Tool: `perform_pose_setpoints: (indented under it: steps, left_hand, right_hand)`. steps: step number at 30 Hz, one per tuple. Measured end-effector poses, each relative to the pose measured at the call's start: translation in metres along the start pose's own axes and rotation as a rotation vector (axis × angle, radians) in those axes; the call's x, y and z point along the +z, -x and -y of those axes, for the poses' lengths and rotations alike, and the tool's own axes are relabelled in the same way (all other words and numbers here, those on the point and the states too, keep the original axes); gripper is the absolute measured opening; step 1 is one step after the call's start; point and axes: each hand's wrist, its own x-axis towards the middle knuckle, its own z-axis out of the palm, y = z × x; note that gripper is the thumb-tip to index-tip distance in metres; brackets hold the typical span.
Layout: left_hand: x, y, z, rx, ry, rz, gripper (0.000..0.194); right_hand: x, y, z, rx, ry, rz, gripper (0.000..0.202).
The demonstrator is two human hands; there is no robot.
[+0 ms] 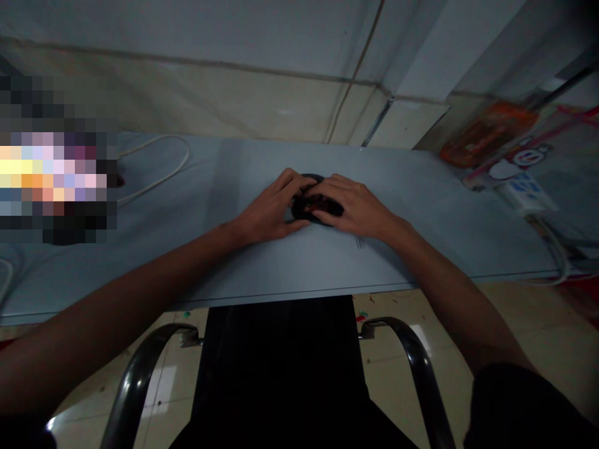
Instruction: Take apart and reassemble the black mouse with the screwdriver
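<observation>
A dark, rounded, glossy object (317,208) with a brownish sheen lies on the pale blue-grey desk (262,268). I cannot make out what kind of thing it is. My left hand (276,209) grips its left side, with the fingers over the far edge and the thumb along the near edge. From the right, my right hand (358,202) curls over it, thumb at the front. Both hands cover much of its outline.
A blurred-out patch (51,168) hides something at the left, beside a looping white cable (180,146). An orange packet (491,134) and a white power strip (528,193) are at the right. The tiled wall (210,93) borders the desk; a chair armrest (135,368) is below.
</observation>
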Motion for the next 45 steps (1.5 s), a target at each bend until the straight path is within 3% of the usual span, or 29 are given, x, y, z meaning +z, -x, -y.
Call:
perform_pose_setpoints:
  steps: [11,19,25,29,35,40,45]
  left_hand:
    - [0.000,0.001,-0.001,-0.038,0.031,0.005,0.066]
    - [0.001,0.001,-0.001,-0.041,0.024,0.020,0.064]
    - [0.002,0.001,-0.002,-0.025,0.020,0.014,0.064]
    - [-0.001,0.000,-0.003,-0.014,-0.014,0.001,0.061]
    - [-0.001,-0.001,0.000,-0.036,-0.141,-0.065,0.036]
    - [0.000,0.000,0.002,0.009,-0.203,-0.052,0.028]
    - [0.000,0.000,0.000,0.033,-0.149,0.007,0.027]
  right_hand:
    - [0.003,-0.001,-0.001,-0.070,-0.079,-0.052,0.025]
    - [0.005,-0.003,0.002,-0.024,-0.008,-0.077,0.029]
    - [0.010,-0.002,0.001,-0.061,0.040,-0.017,0.025]
    - [0.008,-0.004,0.003,-0.034,0.008,-0.026,0.032]
    - [0.000,-0.002,-0.011,0.096,0.107,-0.216,0.031]
    - [0.002,0.003,-0.028,0.141,0.142,-0.114,0.037]
    - [0.005,0.001,-0.030,0.178,0.055,-0.115,0.033]
